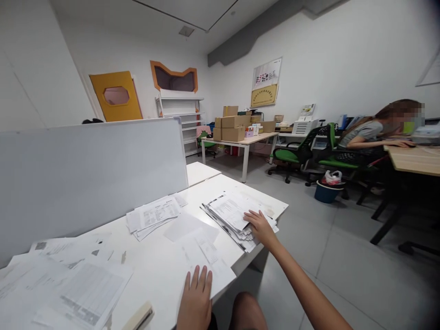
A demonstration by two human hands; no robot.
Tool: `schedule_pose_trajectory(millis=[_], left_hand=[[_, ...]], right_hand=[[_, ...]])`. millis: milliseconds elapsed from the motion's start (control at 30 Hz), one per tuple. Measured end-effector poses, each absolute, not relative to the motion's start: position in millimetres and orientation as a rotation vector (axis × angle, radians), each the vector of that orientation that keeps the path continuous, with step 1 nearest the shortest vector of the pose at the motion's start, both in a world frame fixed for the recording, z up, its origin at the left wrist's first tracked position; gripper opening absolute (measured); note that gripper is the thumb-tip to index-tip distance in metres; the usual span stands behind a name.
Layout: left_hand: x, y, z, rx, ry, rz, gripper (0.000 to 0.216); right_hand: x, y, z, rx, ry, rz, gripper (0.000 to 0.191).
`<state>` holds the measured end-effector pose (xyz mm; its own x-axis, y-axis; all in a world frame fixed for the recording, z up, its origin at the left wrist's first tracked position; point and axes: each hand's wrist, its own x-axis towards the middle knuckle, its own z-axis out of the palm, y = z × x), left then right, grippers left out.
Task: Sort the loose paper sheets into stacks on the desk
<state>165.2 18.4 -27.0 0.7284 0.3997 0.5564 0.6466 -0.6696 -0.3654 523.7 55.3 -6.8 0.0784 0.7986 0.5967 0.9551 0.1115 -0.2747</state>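
Lying flat near the desk's front edge, my left hand (195,298) touches the lower corner of a printed sheet (206,254), its fingers stretched out. My right hand (259,225) rests on the right side of a thick, uneven stack of papers (228,211), fingers spread over the top page. Between that stack and the partition sits a smaller pile of printed papers (158,214). Many loose sheets (89,291) overlap on the left part of the desk. A beige stapler (139,316) lies at the bottom, left of my left hand.
A grey-white partition (92,169) runs along the desk's (151,259) back. Beyond stands a table with cardboard boxes (233,127), then green office chairs (288,155). At right a person (364,133) leans over another desk, near a blue bin (328,191).
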Motion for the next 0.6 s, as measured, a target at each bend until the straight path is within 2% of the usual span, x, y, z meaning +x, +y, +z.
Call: schedule_pose_trajectory(millis=[267, 367, 433, 500, 600], left_hand=[[163.8, 11.9, -24.1, -2.455, -0.851, -0.576, 0.073], [159.1, 3.1, -24.2, -2.431, -0.968, -0.707, 0.079], [156.1, -8.1, -25.6, -2.39, -1.059, -0.791, 0.078], [153.0, -21.7, -27.4, -2.378, -1.043, -0.834, 0.074], [146.7, -39.3, -27.7, -2.368, -0.883, -0.822, 0.062]], right_hand=[[517.9, 40.9, -3.4, -1.699, -1.697, -0.238, 0.046], [475.0, 9.5, 1.5, -1.519, -1.476, -0.1, 0.037], [431.9, -14.8, 2.4, -1.478, -1.177, 0.244, 0.036], [389.8, -35.6, 3.6, -1.415, -0.909, 0.798, 0.048], [349.4, -49.5, 9.2, -1.179, -0.793, 1.397, 0.053]])
